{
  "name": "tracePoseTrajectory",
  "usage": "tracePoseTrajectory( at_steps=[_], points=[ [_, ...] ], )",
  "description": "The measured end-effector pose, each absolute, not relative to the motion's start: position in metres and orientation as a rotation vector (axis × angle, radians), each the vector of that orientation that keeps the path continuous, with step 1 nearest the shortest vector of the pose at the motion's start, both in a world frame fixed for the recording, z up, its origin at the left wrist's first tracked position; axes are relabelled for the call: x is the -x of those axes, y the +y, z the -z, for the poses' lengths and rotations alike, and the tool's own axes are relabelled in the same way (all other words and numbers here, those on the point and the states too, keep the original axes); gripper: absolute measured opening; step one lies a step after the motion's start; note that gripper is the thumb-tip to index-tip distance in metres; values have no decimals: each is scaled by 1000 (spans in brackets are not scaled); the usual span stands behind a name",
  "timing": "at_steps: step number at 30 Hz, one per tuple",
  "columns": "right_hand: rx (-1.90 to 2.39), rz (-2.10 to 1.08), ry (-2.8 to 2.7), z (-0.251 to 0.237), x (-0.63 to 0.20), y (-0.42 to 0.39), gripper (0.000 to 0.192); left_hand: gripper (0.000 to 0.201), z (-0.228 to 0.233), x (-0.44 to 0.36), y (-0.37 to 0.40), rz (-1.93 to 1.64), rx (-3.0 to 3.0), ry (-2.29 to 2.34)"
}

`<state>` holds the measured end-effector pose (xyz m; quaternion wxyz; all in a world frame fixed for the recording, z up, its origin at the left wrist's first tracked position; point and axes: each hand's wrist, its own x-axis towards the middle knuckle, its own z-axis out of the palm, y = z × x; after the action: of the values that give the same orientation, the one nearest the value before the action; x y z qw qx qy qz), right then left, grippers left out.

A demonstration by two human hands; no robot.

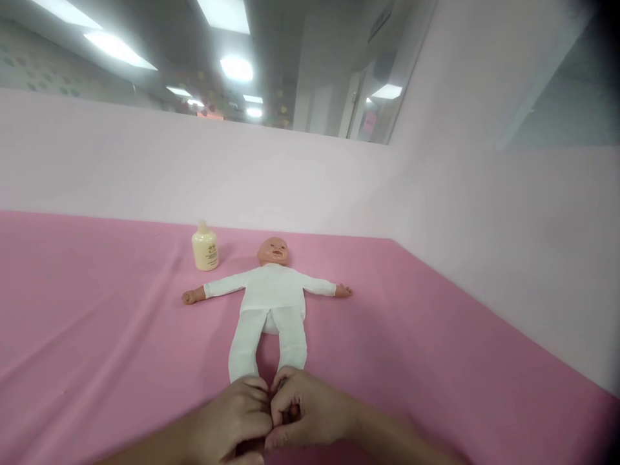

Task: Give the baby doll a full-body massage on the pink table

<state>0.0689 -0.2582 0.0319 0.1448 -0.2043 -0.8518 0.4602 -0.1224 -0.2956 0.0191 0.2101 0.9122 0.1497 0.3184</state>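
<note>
A baby doll [271, 297] in white clothes lies on its back on the pink cloth [97, 323], arms spread, head pointing away from me. Both my hands are at its feet. My left hand [239, 416] is curled over the end of the doll's left-side trouser leg, and my right hand [307, 410] is curled around the other foot, a bit of which shows between the fingers. The two hands touch each other and hide the feet.
A small cream-coloured bottle [205, 247] stands upright beside the doll's head, to its left. A pale pink wall [436, 213] runs along the back and the right side of the cloth-covered surface.
</note>
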Motion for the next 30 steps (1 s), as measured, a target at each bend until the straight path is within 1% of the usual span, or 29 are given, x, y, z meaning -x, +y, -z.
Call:
tracePoseTrajectory(
  at_steps=[3, 7, 10, 14, 18, 21, 24, 26, 28, 30],
  points=[
    [483, -1304, -2458, -24, -66, -261, 50, 47, -19, 116, -300, -859, -2607, 361],
    [372, -1260, -2492, -23, -65, -261, 61, 41, -18, 109, -305, -828, -2669, 425],
    [338, -1216, -2583, -30, -68, -260, 64, 44, -15, 105, -307, -863, -2642, 470],
    [369, -1220, -2720, -40, -72, -257, 58, 49, -6, 105, -309, -799, -2553, 487],
    [359, -1255, -2709, -43, -71, -257, 43, 43, 9, 109, -309, -737, -2493, 488],
    [389, -1345, -2649, -45, -69, -258, 33, 33, 15, 110, -308, -692, -2416, 529],
    [411, -1452, -2619, -48, -68, -259, 33, 27, 14, 112, -308, -639, -2361, 512],
    [442, -1575, -2570, -51, -68, -260, 33, 33, 9, 114, -308, -604, -2368, 454],
    [521, -1754, -2465, -53, -70, -260, 31, 44, 2, 117, -308, -575, -2373, 412],
    [616, -1930, -2325, -55, -73, -258, 33, 50, -5, 118, -309, -555, -2373, 392]
  ],
)
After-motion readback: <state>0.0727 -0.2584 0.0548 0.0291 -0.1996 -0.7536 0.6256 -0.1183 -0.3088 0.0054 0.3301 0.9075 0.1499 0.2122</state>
